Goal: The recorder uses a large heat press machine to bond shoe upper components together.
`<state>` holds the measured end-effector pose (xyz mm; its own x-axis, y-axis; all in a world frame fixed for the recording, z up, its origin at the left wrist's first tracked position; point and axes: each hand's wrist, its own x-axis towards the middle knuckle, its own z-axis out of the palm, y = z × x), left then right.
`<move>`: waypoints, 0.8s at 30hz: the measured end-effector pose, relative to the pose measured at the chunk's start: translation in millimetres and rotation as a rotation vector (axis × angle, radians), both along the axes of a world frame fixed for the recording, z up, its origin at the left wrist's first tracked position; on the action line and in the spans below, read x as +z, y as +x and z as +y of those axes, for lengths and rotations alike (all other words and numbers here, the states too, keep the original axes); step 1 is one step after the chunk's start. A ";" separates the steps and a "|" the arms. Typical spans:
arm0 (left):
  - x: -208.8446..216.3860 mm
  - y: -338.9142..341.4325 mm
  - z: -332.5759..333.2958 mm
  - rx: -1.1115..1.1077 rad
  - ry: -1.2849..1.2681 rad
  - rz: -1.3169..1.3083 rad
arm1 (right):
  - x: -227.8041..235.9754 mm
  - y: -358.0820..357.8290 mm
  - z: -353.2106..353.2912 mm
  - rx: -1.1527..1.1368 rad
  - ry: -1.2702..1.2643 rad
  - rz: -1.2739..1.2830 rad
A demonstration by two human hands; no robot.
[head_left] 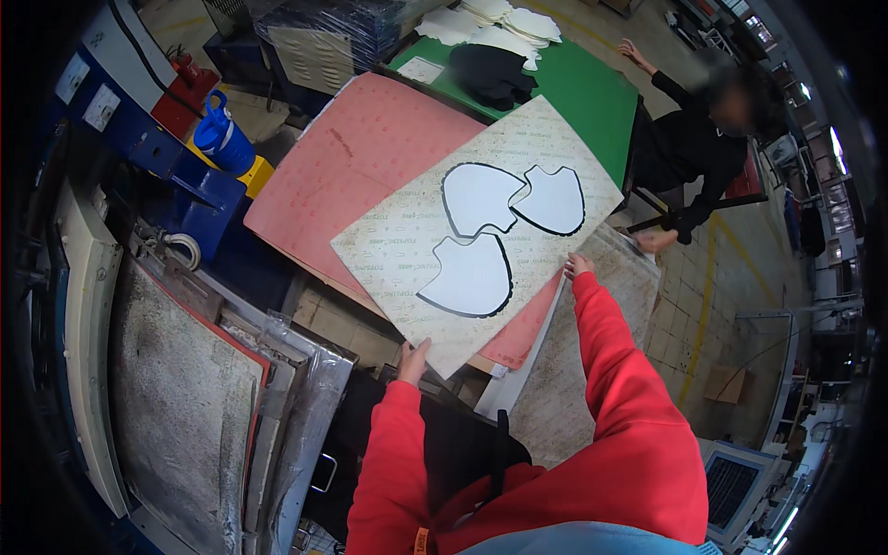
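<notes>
A pale, stiff board (388, 236) with faint printing lies tilted across a red sheet (324, 157). On it rest three curved white cut-out pieces with black edges: one upper left (476, 196), one at the right (553, 199) and one lower down (470, 275). My left hand (413, 362) grips the board's near edge close to its bottom corner. Along the right edge of the same board, my right hand (580, 266) is closed, fingers on top. The undersides of both grips are hidden.
A green table (587, 88) behind carries black material (495, 74) and white cut pieces (509, 28). A person in black (689, 153) sits at the right. Left stand a blue jug (222, 139) and a machine with a worn grey plate (185, 398).
</notes>
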<state>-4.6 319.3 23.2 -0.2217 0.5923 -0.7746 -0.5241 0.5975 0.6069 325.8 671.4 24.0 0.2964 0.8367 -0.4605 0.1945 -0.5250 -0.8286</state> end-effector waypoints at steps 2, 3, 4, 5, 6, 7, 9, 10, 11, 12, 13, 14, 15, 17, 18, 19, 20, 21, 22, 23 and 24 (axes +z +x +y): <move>2.8 3.0 7.2 0.079 0.010 -0.123 | 2.9 14.7 13.4 -0.074 0.025 -0.011; 6.6 0.8 6.6 0.080 0.003 -0.123 | 2.6 13.5 14.1 -0.073 0.017 -0.011; 10.1 -1.4 7.9 0.135 0.001 -0.101 | 4.0 14.5 14.8 -0.082 0.017 0.049; 13.8 -2.4 9.4 0.187 0.000 -0.081 | 5.9 16.9 14.3 -0.093 0.018 0.107; 9.2 -5.2 8.5 0.194 -0.002 -0.077 | 8.6 12.7 14.3 -0.087 0.015 0.110; 4.4 -8.4 8.5 0.246 0.072 -0.138 | 11.7 8.9 14.0 -0.117 -0.014 0.166; 4.3 -9.9 11.8 0.297 0.145 -0.202 | 17.5 3.6 13.4 -0.148 -0.045 0.219; 8.8 -8.3 16.1 0.382 0.194 -0.246 | 18.6 0.4 12.5 -0.199 -0.071 0.238; 13.3 -8.0 18.9 0.469 0.243 -0.289 | 19.0 -3.8 11.7 -0.250 -0.098 0.257; 9.6 -7.5 19.4 0.468 0.248 -0.291 | 19.8 -2.4 14.4 -0.250 -0.093 0.257; 2.1 -6.4 21.2 0.443 0.332 -0.195 | 19.6 1.5 18.8 -0.256 -0.093 0.262; -5.3 -5.1 22.5 0.420 0.415 -0.097 | 19.8 5.7 23.3 -0.262 -0.094 0.268; -0.3 -3.6 25.9 0.412 0.415 -0.106 | 18.4 12.5 26.0 -0.271 -0.091 0.263; 23.4 -5.5 26.8 0.435 0.455 -0.272 | 14.8 19.3 29.2 -0.278 -0.090 0.245; 23.8 -8.7 22.7 0.443 0.450 -0.264 | 12.7 10.3 29.5 -0.271 -0.099 0.248; 24.2 -12.5 17.6 0.442 0.476 -0.248 | 9.6 0.3 29.8 -0.303 -0.104 0.247; 24.7 -15.6 12.2 0.441 0.501 -0.232 | 6.5 -9.7 30.7 -0.335 -0.110 0.246; 29.5 -14.3 12.3 0.437 0.504 -0.237 | 5.1 -7.2 37.8 -0.339 -0.105 0.243; 35.9 -11.6 15.3 0.454 0.520 -0.256 | 3.2 2.1 48.0 -0.351 -0.035 0.354; 42.2 -9.5 18.5 0.472 0.534 -0.273 | 1.7 12.1 57.6 -0.361 0.034 0.464; 47.5 -9.8 17.1 0.472 0.531 -0.273 | -3.1 12.9 62.2 -0.362 0.032 0.463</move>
<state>-14.4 336.4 70.7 -0.3853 0.7908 -0.4755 -0.8244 -0.0635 0.5624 338.8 733.6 20.9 0.3393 0.7355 -0.5865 -0.3785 -0.4640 -0.8009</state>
